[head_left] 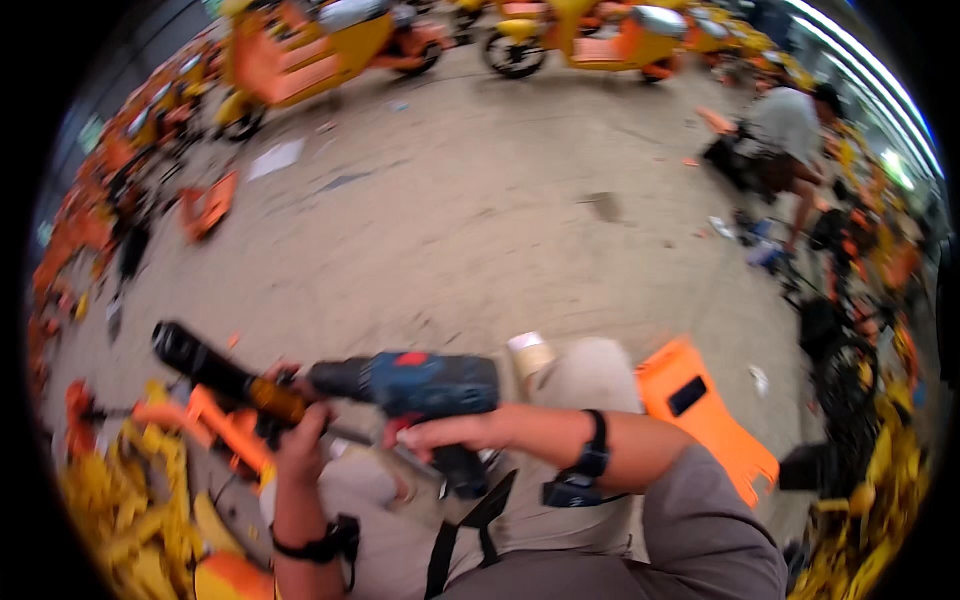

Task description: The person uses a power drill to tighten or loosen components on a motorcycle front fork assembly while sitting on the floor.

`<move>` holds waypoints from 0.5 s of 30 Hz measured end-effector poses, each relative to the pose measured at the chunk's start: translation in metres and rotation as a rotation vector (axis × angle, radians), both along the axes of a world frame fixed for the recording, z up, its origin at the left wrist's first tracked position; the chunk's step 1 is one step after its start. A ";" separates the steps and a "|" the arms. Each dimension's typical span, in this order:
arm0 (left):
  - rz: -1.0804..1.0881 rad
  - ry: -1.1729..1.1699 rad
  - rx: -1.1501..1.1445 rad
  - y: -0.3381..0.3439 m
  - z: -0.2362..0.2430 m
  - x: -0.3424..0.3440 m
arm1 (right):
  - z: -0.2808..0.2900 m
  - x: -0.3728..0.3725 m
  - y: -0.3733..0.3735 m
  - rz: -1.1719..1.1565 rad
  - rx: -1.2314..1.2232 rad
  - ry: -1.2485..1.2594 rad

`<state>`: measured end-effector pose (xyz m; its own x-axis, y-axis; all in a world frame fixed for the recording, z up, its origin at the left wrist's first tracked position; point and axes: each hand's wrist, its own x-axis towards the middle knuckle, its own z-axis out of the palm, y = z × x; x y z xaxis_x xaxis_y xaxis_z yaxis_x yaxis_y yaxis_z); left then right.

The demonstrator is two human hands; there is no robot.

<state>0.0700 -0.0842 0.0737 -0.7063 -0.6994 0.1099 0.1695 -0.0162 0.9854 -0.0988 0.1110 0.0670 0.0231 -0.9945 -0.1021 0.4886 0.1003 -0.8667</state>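
At the lower left, my left hand [303, 433] is closed on a black part with a gold tube [210, 363], tilted up to the left, perhaps a fork leg. My right hand [443, 433] grips the handle of a dark blue cordless drill [430, 385] with red details, held level across my lap. The drill's nose points left, up against hardware at the black part's lower end; whether a bit touches it is too blurred to tell. An orange plastic panel [675, 395] with a dark rectangular opening lies on the floor by my right leg.
Yellow-orange scooters [300, 55] stand at the back. A co-worker [785, 140] bends over parts at the upper right. Piles of yellow parts [120, 500] and black wheels and parts [840, 370] flank me. An orange piece [210, 205] and white sheet [275, 158] lie on the floor [470, 220].
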 end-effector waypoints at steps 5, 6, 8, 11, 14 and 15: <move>-0.067 0.047 -0.032 0.022 0.048 0.003 | 0.027 -0.007 0.013 0.021 -0.145 -0.026; -0.017 0.027 -0.058 0.025 0.054 0.017 | 0.032 -0.001 0.011 0.046 -0.157 -0.058; -0.073 0.066 -0.118 0.028 0.058 0.032 | 0.037 0.005 0.010 0.073 -0.167 -0.091; -0.058 0.066 -0.280 0.039 0.065 0.051 | 0.042 0.010 0.012 0.155 -0.183 -0.081; -0.046 0.090 -0.346 0.049 0.069 0.060 | 0.037 0.013 0.014 0.196 -0.208 -0.031; -0.054 0.099 -0.412 0.051 0.073 0.062 | 0.034 0.014 0.014 0.210 -0.245 0.024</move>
<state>0.1322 -0.0329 0.1465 -0.7126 -0.5455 0.4412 0.2730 0.3637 0.8906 -0.0850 0.1252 0.1011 0.2308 -0.9633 0.1370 0.4580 -0.0166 -0.8888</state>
